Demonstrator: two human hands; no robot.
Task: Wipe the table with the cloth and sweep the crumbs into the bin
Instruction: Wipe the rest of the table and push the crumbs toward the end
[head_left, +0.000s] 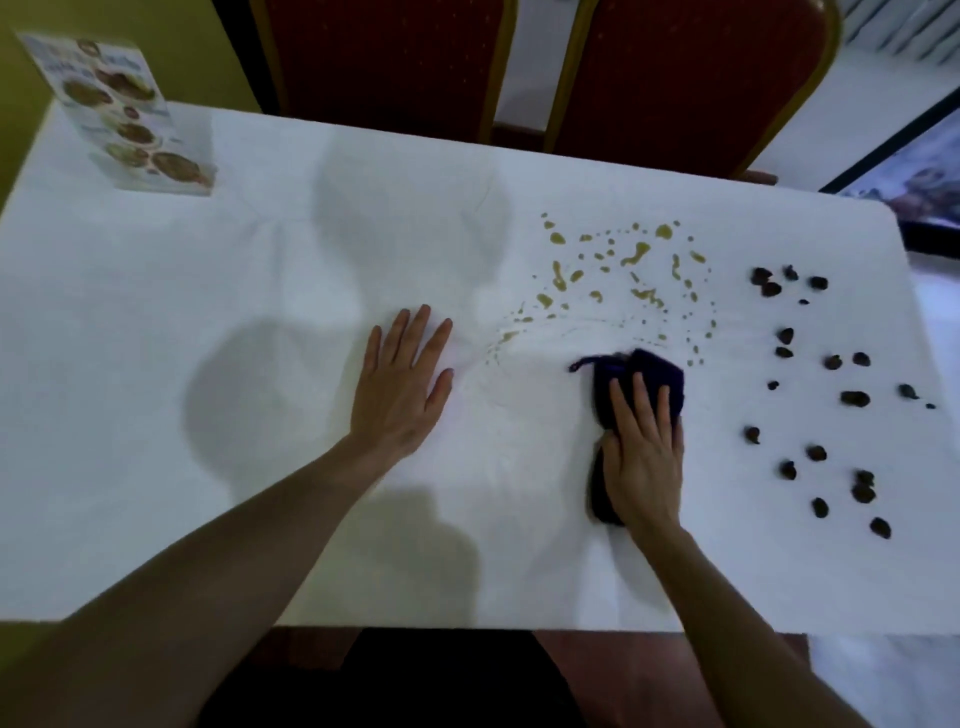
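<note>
the right hand presses flat on the dark cloth, hiding its middle; the left hand lies open on the table; crumbs sit at right.

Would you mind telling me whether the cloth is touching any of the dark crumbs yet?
Apart. The head view shows bare white table between the cloth under the right hand and the nearest crumbs to its right.

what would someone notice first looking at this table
The yellow-brown spill spattered across the white table, right of centre, with dark crumbs scattered toward the right edge. Just below the spill, the right hand presses a dark cloth, while the left hand lies flat nearby.
</note>
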